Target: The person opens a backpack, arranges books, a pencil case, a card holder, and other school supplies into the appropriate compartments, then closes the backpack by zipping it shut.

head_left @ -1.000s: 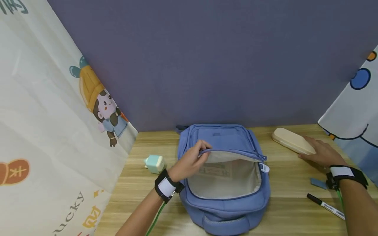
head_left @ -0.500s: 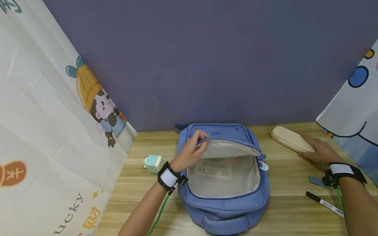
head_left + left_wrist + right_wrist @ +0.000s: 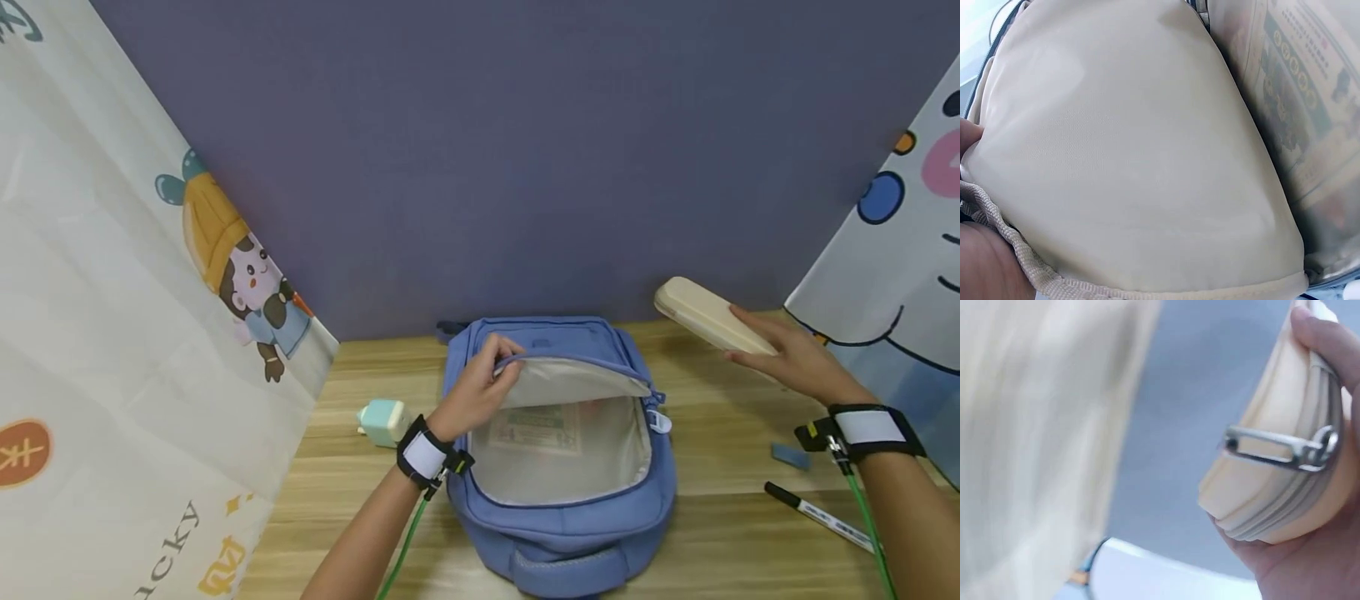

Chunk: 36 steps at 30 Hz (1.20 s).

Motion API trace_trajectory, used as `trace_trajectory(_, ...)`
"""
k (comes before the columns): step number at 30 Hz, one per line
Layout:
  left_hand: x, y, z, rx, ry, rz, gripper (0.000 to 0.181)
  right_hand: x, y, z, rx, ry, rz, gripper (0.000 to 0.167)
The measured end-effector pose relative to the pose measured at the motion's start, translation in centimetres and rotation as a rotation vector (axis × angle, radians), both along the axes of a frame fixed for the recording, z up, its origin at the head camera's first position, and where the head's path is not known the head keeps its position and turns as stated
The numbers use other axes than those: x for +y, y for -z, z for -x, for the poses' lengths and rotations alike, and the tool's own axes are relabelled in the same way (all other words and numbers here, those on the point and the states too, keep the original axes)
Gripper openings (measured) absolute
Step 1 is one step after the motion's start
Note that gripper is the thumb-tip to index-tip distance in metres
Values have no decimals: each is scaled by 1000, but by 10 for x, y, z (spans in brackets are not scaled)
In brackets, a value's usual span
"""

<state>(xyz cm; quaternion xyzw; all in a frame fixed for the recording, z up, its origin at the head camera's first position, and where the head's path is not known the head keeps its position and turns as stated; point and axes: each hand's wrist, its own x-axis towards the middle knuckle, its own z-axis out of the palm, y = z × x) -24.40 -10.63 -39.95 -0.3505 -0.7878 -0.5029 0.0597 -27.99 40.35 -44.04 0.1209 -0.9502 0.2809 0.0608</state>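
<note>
A blue backpack (image 3: 570,533) lies on the table with its main pocket unzipped. My left hand (image 3: 476,387) pinches the edge of its flap (image 3: 573,379) and holds it raised. In the left wrist view the flap's pale lining (image 3: 1135,150) fills most of the frame, beside a printed sheet (image 3: 1297,81) inside the pocket. My right hand (image 3: 798,358) grips one end of a cream zippered pencil case (image 3: 705,315), held above the table to the right of the backpack. Its metal zip pull (image 3: 1272,447) shows in the right wrist view, between thumb and fingers.
Left of the backpack stands a small mint-and-cream carton-shaped object (image 3: 382,422). A small blue-grey flat piece (image 3: 790,456) and a black-capped marker (image 3: 821,518) lie on the wooden table (image 3: 720,550) at right. Behind rises a dark wall (image 3: 480,167), with printed curtains (image 3: 97,292) at the sides.
My right hand has lifted the pencil case off the table and moved it slightly left. My left hand has raised the flap higher, showing more of the pocket's inside.
</note>
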Motion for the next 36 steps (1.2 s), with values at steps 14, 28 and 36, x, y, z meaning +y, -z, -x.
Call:
trace_trajectory(14, -2, -2, 6, 14, -29, -26, 14, -126, -87, -96, 156, -316, 118, 89)
trace_trajectory(28, 6, -14, 2, -32, -13, -4, 14, -188, -23, -99, -18, -736, 69, 77)
trace_trajectory(36, 7, -17, -2, -16, 13, 12, 17, -211, 6, -56, 126, -676, -113, 79)
